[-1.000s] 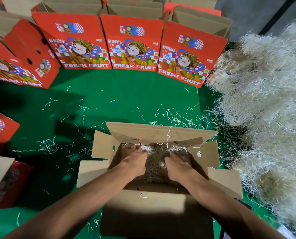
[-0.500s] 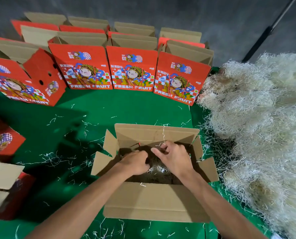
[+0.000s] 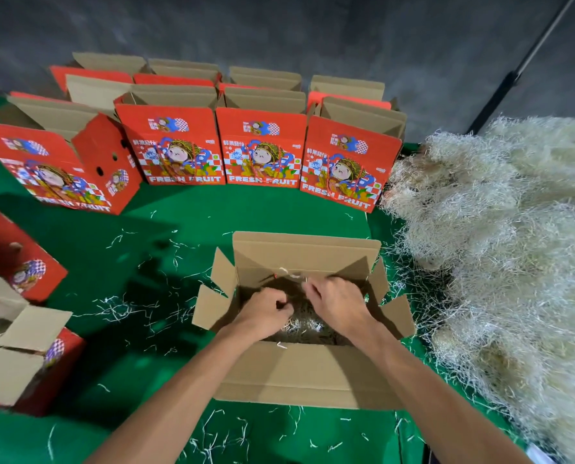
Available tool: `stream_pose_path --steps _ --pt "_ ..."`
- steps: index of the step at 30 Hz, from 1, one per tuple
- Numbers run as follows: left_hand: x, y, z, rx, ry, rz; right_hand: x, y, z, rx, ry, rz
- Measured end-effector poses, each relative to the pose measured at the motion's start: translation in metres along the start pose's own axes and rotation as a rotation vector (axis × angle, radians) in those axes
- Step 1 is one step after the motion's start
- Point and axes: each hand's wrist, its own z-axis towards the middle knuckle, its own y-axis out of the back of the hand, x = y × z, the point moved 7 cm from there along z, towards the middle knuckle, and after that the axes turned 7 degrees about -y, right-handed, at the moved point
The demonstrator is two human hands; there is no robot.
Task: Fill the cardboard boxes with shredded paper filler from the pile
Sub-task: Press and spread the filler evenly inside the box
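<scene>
Two hands inside an open cardboard box [image 3: 299, 373], left hand [image 3: 262, 313] and right hand [image 3: 339, 304] each with a curled grip on shredded paper filler [image 3: 302, 326] beneath them, pile [image 3: 513, 246] lay right of both grips, red boxes [image 3: 261, 149] stood beyond on the green table [image 3: 195, 212].

At the lower centre of the frame, an open box [image 3: 307, 373] was plain brown corrugated cardboard, matt and unprinted inside. Along the upper left, boxes [image 3: 261, 149] had smooth, red printed paper faces with a slight sheen and raw brown flaps. The filler [image 3: 513, 249] at the right was pale, thin shredded paper, wiry and rough. The table [image 3: 246, 209] wore green, felt-like matt cloth. The wall [image 3: 279, 31] behind looked grey, dull and rough.
</scene>
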Motion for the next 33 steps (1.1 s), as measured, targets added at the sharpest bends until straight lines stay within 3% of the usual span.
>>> stream_pose_path --steps 5,9,12,15,17,22,24,27,31,33 --pt "-0.001 0.007 0.000 -0.063 -0.008 -0.062 -0.030 -0.051 -0.014 0.510 -0.147 0.019" --pt "0.007 0.005 0.009 -0.035 -0.025 0.118 -0.046 -0.053 -0.011 0.510 -0.199 0.067" --pt "0.018 -0.003 0.019 0.127 0.025 0.276 -0.053 -0.057 -0.003 0.509 -0.250 0.023" --pt "0.025 -0.013 0.033 0.408 0.064 0.441 -0.050 -0.064 0.002 0.557 -0.217 -0.147" --pt "0.027 -0.017 0.040 0.493 0.078 0.473 -0.046 -0.076 0.000 0.598 -0.186 -0.271" --pt "0.040 -0.044 0.043 0.781 0.128 0.724 -0.055 -0.111 -0.015 0.830 -0.158 -0.390" --pt "0.047 -0.050 0.042 0.814 0.152 0.806 -0.060 -0.113 -0.016 0.932 -0.177 -0.470" --pt "0.044 -0.050 0.048 0.759 0.124 0.784 -0.056 -0.109 -0.005 0.896 -0.182 -0.413" --pt "0.025 -0.045 0.059 0.506 -0.058 0.661 -0.043 -0.086 0.013 0.576 -0.090 -0.345" --pt "0.028 -0.054 0.057 0.563 -0.031 0.647 -0.044 -0.091 0.009 0.626 -0.115 -0.287"
